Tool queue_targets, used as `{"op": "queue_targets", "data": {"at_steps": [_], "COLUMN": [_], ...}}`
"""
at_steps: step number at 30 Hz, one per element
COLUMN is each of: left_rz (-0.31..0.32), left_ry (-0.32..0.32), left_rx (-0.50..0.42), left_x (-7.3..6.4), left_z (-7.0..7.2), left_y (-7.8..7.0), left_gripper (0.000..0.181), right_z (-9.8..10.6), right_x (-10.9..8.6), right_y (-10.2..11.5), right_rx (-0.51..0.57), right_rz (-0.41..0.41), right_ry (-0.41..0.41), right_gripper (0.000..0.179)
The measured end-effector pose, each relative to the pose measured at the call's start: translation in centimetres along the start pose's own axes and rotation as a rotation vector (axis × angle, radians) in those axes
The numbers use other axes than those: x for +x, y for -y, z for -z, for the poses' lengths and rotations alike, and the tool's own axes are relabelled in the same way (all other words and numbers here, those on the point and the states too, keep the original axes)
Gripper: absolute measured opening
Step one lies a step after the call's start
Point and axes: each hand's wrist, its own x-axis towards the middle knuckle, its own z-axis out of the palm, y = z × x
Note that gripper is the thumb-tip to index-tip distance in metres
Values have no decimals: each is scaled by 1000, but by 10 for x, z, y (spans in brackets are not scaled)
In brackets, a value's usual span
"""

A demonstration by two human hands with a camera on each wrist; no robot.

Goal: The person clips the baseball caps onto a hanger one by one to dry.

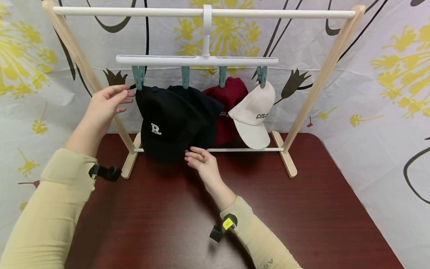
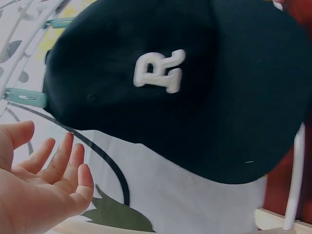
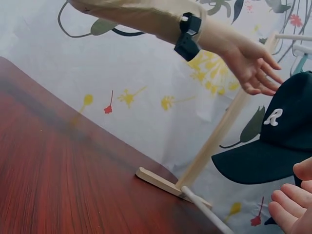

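A black cap [image 1: 164,123] with a white letter R hangs from the leftmost teal clip [image 1: 138,76] of a white hanger [image 1: 161,60]. Just left of that clip is my left hand [image 1: 109,104], its fingers loosely spread; the left wrist view shows a gap between them and the cap [image 2: 161,97]. Below and right of the cap's brim, my right hand [image 1: 205,164] is held with relaxed fingers and nothing in its grasp. Behind and beside the black cap hang a navy cap [image 1: 213,112], a maroon cap [image 1: 231,89] and a white cap [image 1: 255,116], the maroon one partly hidden.
The hanger hooks over the white top bar [image 1: 285,14] of a wooden rack [image 1: 322,74]. Its feet [image 1: 284,157] stand on a dark red-brown table [image 1: 302,220]. A flower-patterned cloth [image 1: 362,93] hangs behind. A thin white lower bar [image 1: 245,150] joins the rack's sides.
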Motion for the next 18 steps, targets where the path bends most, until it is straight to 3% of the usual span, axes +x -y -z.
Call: {"op": "queue_targets", "data": {"at_steps": [13,16,18], "left_rz": [28,34,40], "left_ry": [-28,-30,-23], "left_rx": [31,36,-8], "left_x": [-12,-16,-19], "left_z": [7,10,12], "left_y": [33,41,46], "left_gripper": [48,44,35], "right_z": [21,28,33], "right_x": [-3,-4,-5], "right_y": [-1,1,2], "right_rx": [-10,-31,-52], "right_rz": [23,22,18], "right_ry": [-2,-3,-9], "right_gripper": [33,31,29]}}
